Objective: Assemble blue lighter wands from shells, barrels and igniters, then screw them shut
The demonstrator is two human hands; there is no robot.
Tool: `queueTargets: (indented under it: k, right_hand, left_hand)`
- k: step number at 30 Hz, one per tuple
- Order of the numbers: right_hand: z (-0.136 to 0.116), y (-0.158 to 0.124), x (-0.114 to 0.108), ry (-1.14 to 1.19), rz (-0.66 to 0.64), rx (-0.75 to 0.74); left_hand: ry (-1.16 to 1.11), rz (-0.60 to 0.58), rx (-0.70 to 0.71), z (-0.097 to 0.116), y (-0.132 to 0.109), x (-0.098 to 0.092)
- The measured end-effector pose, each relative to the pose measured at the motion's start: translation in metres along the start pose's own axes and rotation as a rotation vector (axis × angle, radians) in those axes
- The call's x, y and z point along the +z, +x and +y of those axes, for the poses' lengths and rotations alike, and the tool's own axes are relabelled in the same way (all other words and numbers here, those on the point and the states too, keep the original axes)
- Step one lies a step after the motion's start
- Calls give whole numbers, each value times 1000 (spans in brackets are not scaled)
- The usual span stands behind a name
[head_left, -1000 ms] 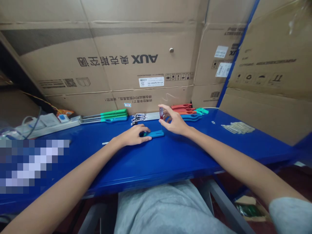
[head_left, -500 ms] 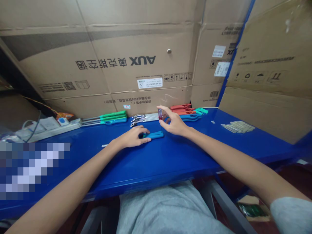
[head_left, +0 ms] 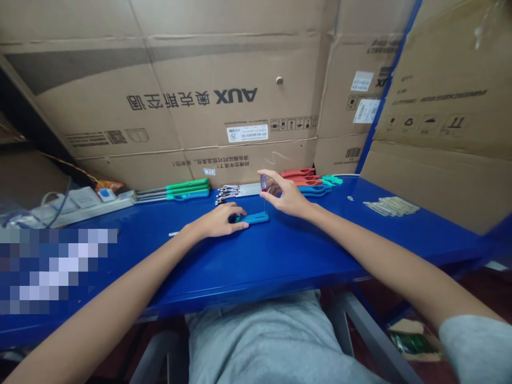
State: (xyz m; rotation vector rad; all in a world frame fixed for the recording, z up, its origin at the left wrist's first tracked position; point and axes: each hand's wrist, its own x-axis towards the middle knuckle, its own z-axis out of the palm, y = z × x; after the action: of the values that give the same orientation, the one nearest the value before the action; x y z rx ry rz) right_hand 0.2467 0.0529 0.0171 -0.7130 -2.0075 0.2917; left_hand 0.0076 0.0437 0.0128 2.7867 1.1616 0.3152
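My left hand (head_left: 222, 220) is closed around the near end of a blue plastic handle (head_left: 257, 218), pressing it flat against the table. A small screwdriver (head_left: 263, 183) with a clear, purple-and-red grip stands upright in my right hand (head_left: 286, 196), between thumb and fingers. Its thin shaft comes down to the right end of the blue handle, where the tip seems to touch. What is under my left palm is hidden.
Behind the hands lie several green and blue handled rods (head_left: 188, 189), a bundle of metal rods (head_left: 244, 189) and red and blue handles (head_left: 308, 184). Pale strips (head_left: 392, 206) lie at right; a power strip (head_left: 116, 201) is at left. Cardboard (head_left: 192, 64) walls the blue table (head_left: 256, 261).
The fingers of my right hand have shifted slightly around the screwdriver grip. My left hand still keeps the blue handle in place. The whole view has moved a little.
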Motion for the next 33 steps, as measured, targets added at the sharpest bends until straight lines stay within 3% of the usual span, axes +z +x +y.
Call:
queueTargets:
  k: [22, 33]
  right_hand:
    - [0, 2, 2, 21, -39, -27]
    - [-3, -1, 0, -33, 1, -44]
  left_hand:
    - [7, 8, 8, 0, 1, 0]
    - [-4, 6, -13, 0, -1, 0]
